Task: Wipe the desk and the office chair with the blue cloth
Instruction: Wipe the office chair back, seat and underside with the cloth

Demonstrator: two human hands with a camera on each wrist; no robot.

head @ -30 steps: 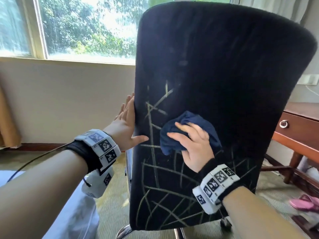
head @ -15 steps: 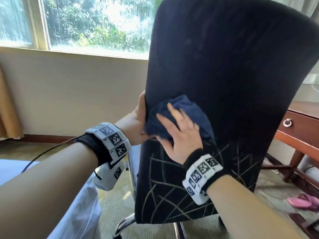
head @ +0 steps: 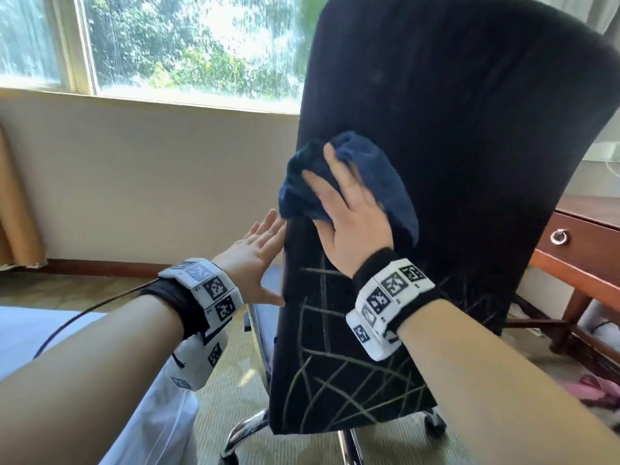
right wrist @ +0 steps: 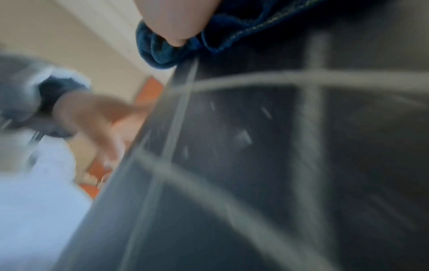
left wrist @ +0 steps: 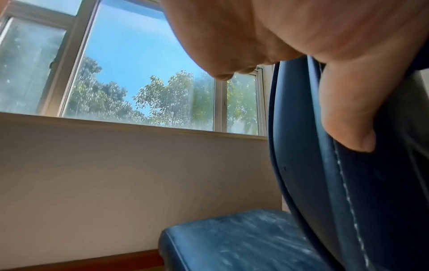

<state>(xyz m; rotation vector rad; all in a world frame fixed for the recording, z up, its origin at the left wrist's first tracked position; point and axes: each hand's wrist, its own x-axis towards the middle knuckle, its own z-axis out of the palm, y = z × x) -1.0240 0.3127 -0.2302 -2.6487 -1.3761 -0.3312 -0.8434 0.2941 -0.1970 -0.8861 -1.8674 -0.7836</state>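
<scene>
The office chair's dark backrest (head: 453,146) fills the middle of the head view, its rear side toward me, with pale crossing lines low down. My right hand (head: 349,209) presses the bunched blue cloth (head: 379,176) flat against the backrest near its left edge. My left hand (head: 258,250) rests with straight fingers against that left edge, thumb on the rear face. In the left wrist view the thumb (left wrist: 345,113) lies on the stitched blue edge (left wrist: 325,174), above the blue seat (left wrist: 232,243). In the blurred right wrist view the cloth (right wrist: 167,49) sits at the top.
A wooden desk (head: 583,250) with a ring-pull drawer stands at the right, behind the chair. A window (head: 188,45) and beige wall lie ahead. Pink slippers (head: 597,387) lie on the carpet at lower right. The chair's chrome base (head: 241,434) shows below.
My right hand has carried the cloth upward and leftward over the backrest. The left hand has stayed at the chair's left edge, its fingers now spread straight.
</scene>
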